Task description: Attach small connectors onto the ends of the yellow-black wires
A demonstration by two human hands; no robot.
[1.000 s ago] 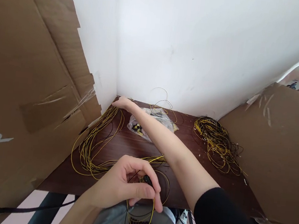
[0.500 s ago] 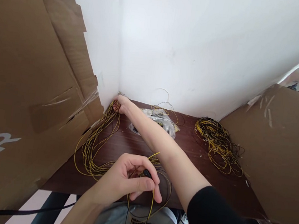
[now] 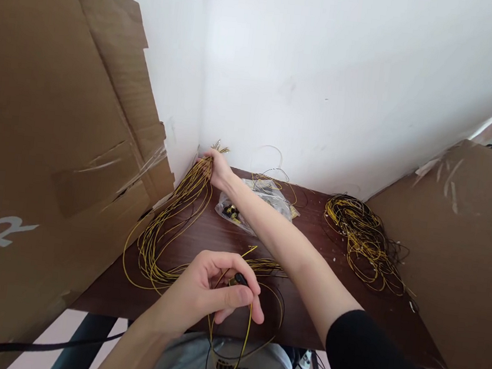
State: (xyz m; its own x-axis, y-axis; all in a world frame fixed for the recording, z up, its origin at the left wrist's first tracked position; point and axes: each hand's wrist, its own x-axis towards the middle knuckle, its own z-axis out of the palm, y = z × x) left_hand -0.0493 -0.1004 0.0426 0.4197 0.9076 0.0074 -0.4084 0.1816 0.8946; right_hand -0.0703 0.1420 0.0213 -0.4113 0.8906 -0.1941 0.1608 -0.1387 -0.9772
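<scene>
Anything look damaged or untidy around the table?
Yes. The wire pile on the right of the table lies in tangled loops with white scraps beside it. The left cardboard panel looks damaged: uneven edge, wrinkled tape and an apparent tear.

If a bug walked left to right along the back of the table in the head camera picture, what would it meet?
Left cardboard → yellow-and-black wires → right hand holding them → plastic bag → tangled wire heap → right cardboard.
</scene>
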